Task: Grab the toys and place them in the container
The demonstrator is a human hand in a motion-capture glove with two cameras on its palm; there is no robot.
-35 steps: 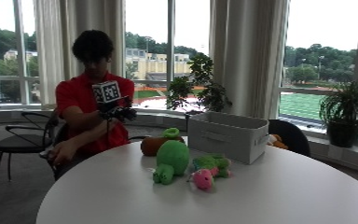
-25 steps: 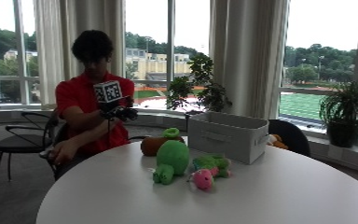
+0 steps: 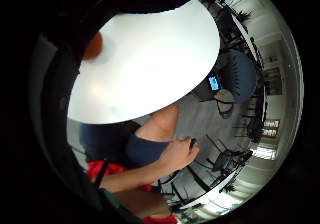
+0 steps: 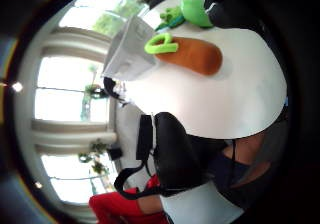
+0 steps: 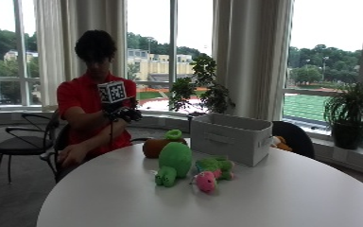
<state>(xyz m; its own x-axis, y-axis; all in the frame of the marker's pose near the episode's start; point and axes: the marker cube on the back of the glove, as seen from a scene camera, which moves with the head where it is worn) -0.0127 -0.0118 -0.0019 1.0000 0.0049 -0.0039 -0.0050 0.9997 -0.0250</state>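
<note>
Hand (image 5: 126, 114) barely shifts since moment ago, raised above table (image 5: 106, 198) edge; finger state unclear to us. Plush carrot (image 5: 159, 145), green toys (image 5: 175, 163) lie beside container (image 5: 235, 138); nothing picked.

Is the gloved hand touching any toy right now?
No, the gloved right hand is raised in the air, apart from the carrot plush.

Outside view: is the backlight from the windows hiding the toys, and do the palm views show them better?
Outside view: windows blow out, person dark, toys readable. Thumb-side palm view: carrot clear, strongly bent. Little-finger view: mostly bare table.
</note>
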